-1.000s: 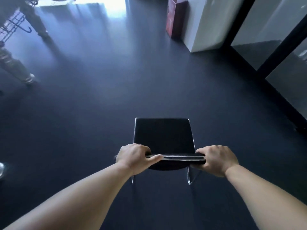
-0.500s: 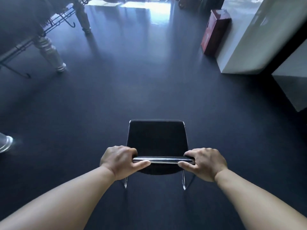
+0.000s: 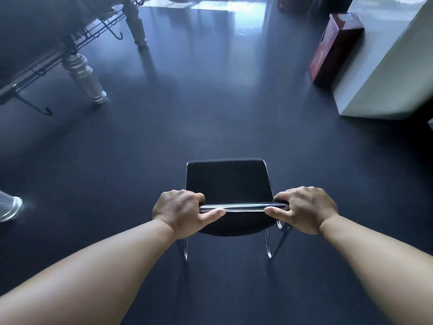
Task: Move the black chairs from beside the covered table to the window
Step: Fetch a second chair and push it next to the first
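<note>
A black chair [image 3: 228, 180] with a chrome frame is right in front of me, seen from behind and above, its seat pointing away. My left hand [image 3: 181, 211] grips the left end of the backrest's top edge. My right hand [image 3: 304, 208] grips the right end. Both thumbs lie along the near side of the backrest. The chair's chrome rear legs show below the seat; whether they touch the dark floor I cannot tell. The covered table [image 3: 35, 22] with silver turned legs stands at the upper left. Bright window light falls on the floor at the top centre.
A red box [image 3: 335, 46] leans against a white block [image 3: 384, 73] at the upper right. A silver table leg [image 3: 83, 76] and wire hooks hang at the left. Another silver leg [image 3: 9, 207] is at the left edge. Dark floor stretches ahead of the chair.
The view has swung so the table legs and the red box sit farther into the frame. Both hands keep their grip on the chair back, which stays centred before me.
</note>
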Demonstrator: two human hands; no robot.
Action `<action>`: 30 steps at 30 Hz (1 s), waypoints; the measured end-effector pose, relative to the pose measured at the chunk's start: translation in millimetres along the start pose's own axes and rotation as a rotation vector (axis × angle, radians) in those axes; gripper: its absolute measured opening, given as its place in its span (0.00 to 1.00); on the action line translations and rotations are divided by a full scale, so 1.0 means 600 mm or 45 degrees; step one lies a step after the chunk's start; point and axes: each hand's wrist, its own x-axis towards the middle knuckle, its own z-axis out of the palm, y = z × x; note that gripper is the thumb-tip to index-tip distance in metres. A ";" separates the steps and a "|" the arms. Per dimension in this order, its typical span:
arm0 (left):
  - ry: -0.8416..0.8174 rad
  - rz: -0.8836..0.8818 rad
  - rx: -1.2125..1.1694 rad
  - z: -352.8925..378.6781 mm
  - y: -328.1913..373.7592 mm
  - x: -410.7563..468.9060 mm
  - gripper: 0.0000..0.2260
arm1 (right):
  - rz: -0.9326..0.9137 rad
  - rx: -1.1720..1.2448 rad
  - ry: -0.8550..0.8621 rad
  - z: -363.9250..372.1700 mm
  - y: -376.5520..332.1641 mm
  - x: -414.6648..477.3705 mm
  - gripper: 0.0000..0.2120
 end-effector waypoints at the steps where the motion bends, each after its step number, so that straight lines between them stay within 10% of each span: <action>1: 0.007 0.007 0.006 -0.002 -0.005 0.027 0.36 | -0.008 -0.008 0.001 -0.006 0.009 0.025 0.36; 30: 0.219 -0.096 0.025 -0.061 -0.090 0.733 0.38 | -0.100 -0.078 0.079 -0.153 0.292 0.724 0.38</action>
